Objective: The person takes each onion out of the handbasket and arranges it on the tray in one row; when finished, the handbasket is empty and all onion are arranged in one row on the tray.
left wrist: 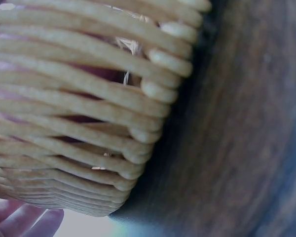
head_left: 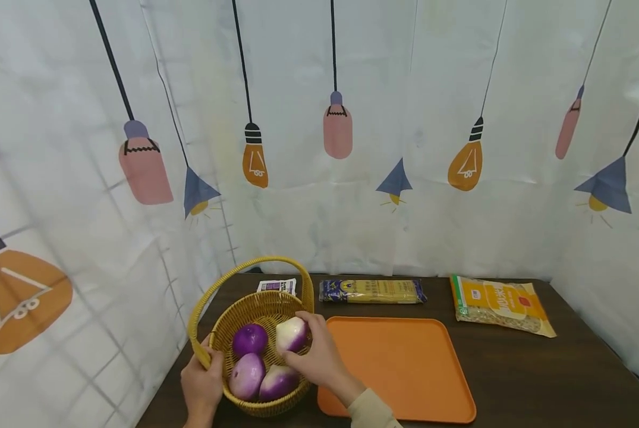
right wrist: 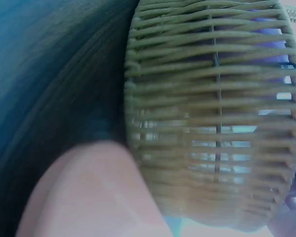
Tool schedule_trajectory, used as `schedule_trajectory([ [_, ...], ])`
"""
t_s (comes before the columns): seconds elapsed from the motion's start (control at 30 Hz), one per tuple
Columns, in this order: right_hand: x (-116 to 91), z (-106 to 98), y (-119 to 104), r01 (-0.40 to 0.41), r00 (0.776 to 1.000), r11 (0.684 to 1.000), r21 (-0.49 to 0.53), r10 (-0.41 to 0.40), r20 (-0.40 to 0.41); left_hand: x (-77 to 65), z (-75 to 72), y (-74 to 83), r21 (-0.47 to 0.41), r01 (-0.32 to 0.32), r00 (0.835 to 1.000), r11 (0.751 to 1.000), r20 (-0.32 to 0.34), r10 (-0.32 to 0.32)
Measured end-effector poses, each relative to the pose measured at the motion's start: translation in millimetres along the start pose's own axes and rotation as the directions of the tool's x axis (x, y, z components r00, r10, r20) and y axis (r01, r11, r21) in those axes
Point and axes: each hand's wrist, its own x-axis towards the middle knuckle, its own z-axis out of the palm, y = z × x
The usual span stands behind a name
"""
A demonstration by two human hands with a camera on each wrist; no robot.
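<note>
A yellow woven basket [head_left: 263, 410] with a tall arched handle stands at the left of the table. My left hand [head_left: 201, 380] holds its left side, at the foot of the handle; the left wrist view shows the wicker wall [left wrist: 79, 108] and some fingertips [left wrist: 44, 224]. Over the basket's right side, my right hand [head_left: 319, 353] grips a purple-and-white onion [head_left: 291, 334] between thumb and fingers. Several more onions [head_left: 246, 375] lie inside, purple with paler patches. Close up in the right wrist view are the thumb [right wrist: 93, 192] and the basket wall [right wrist: 212, 103].
An orange tray [head_left: 399, 362] lies right of the basket. Behind it is a pack of noodles [head_left: 372, 291], with a yellow-and-orange bag of grain [head_left: 501, 306] farther right. A small white-and-purple packet [head_left: 276, 286] sits behind the basket. A patterned curtain [head_left: 308, 220] hangs along the table's back.
</note>
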Motion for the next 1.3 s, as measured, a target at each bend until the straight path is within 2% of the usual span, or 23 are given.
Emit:
schedule_trajectory([
  [0.2, -9, -12, 3, 0.044, 0.999, 0.994, 0.105, -0.045, 0.005, -2.0, 0.4, -1.2, -0.030, -0.016, 1.000, 0.999, -0.011, 0.016],
  [0.37, -15, -24, 4, 0.012, 0.999, 0.988, 0.155, -0.020, 0.048, -1.2, 1.2, -1.4, -0.025, -0.014, 1.000, 1.000, -0.011, 0.013],
  [0.6, -16, -31, 6, -0.038, 0.999, 0.975, 0.221, 0.029, 0.043, -0.7, 1.1, -3.1, -0.033, -0.027, 0.999, 0.999, -0.026, 0.026],
  [0.97, -15, -56, 14, -0.081, 0.997, 0.973, 0.214, 0.082, 0.006, -0.5, 3.6, 0.1, -0.048, -0.024, 1.000, 0.999, -0.007, 0.024],
  [1.3, -11, -76, 26, -0.134, 0.985, 0.959, 0.249, 0.157, -0.076, -0.5, 2.6, -1.2, -0.040, 0.008, 1.000, 0.999, 0.004, -0.008],
])
